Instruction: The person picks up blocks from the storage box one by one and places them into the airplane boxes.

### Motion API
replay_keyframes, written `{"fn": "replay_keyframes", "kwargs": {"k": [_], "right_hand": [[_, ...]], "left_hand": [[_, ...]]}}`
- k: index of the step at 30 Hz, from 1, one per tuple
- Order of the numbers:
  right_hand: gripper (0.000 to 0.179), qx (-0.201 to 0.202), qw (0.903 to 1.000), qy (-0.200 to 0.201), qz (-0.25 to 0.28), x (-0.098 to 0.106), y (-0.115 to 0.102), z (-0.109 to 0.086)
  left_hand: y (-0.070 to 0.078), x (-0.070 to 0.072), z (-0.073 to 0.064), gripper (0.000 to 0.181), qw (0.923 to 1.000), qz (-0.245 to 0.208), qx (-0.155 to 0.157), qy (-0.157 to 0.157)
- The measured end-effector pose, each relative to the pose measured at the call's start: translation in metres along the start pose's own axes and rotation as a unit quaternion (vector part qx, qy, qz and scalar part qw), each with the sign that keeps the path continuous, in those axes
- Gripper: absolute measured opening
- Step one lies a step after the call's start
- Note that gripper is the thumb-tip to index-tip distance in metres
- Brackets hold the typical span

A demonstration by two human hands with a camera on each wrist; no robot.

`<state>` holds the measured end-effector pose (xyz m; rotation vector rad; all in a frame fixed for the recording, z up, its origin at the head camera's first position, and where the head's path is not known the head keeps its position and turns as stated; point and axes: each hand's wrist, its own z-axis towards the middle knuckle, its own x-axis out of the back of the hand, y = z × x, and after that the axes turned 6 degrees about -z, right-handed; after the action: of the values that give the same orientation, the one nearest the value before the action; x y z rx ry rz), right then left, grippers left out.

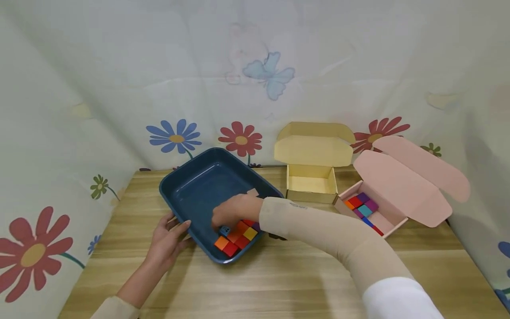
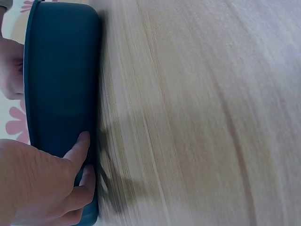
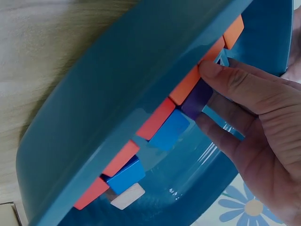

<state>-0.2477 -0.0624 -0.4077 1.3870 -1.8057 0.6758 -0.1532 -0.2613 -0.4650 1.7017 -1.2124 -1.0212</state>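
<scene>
My left hand (image 1: 169, 241) holds the near left side of a dark blue tray (image 1: 181, 170), thumb at the rim. In the left wrist view its fingers (image 2: 81, 148) lie along the tray's outer wall. My right hand (image 1: 235, 212) reaches inside, pinching a light blue block (image 1: 225, 231) with dark markings. In the right wrist view that light blue block (image 3: 224, 58) is mostly hidden by thumb and fingers. Around it lie several blocks, including an orange block (image 1: 221, 242), a red block (image 1: 230, 249), a yellow block (image 1: 250, 233) and a dark purple block (image 3: 197, 99).
A yellow box (image 1: 311, 195) stands with its lid up at the back. Right of it, an open pink box (image 1: 392, 217) contains several coloured blocks, among them a teal block (image 1: 364, 210). A printed curtain (image 1: 334, 57) hangs behind the wooden table (image 1: 279, 283).
</scene>
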Motion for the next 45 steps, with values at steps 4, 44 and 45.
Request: {"fn": "replay_keyframes", "kwargs": {"k": [4,44,45], "right_hand": [[0.038,0.001,1.0000,0.007,-0.007,-0.002,-0.004,-0.003],[0.039,0.003,0.9989,0.043,-0.016,0.003,-0.004,-0.012],[0.038,0.003,0.9989,0.045,-0.015,0.004,-0.003,-0.013]], "left_hand": [[0.000,-0.002,0.001,0.072,1.0000,0.007,0.003,0.001],[-0.001,-0.001,0.000,0.076,0.9999,0.010,0.009,0.000],[-0.001,-0.001,0.000,0.076,0.9999,0.010,0.010,0.000]]}}
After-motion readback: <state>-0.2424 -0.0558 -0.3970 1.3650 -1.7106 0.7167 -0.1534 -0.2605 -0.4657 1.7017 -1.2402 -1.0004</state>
